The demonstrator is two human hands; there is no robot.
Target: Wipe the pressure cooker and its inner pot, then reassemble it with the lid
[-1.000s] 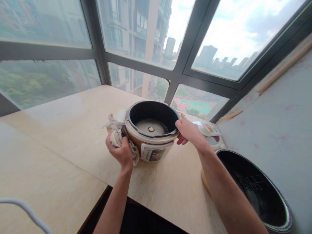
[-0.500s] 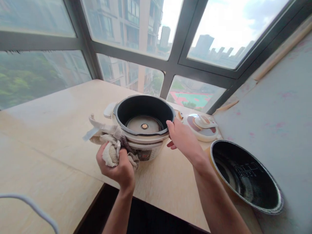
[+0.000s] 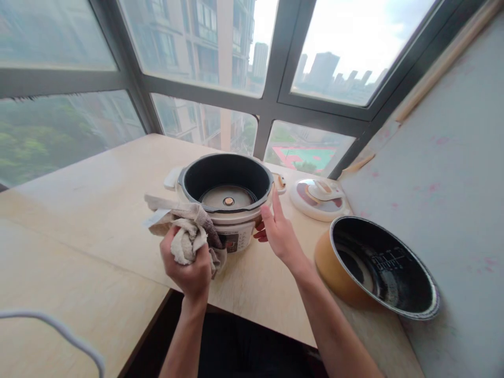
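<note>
A white electric pressure cooker [image 3: 238,218] stands on the wooden surface with its top uncovered. Its dark inside shows a round metal plate with a small copper-coloured centre. My left hand [image 3: 189,270] is closed round a crumpled beige cloth [image 3: 189,241], whose loose folds hang against the cooker's front left. At the cooker's right side, my right hand [image 3: 279,233] has its fingers apart, the index finger pointing up beside the rim. It is at or very near the outer wall; contact is hard to judge. Nothing shows in its grasp.
A yellow-brown inner pot [image 3: 342,273] with a black inside lies tilted against the wall on the right. Behind it sits the cooker's round lid [image 3: 318,199]. A white cord [image 3: 59,328] crosses the lower left. Windows [image 3: 205,121] border the wooden surface [image 3: 98,210] at the back.
My right hand has loosened from the cooker's rim and slid lower along its right side, fingers now spread. My left hand still holds the cloth. The whole view has shifted slightly.
</note>
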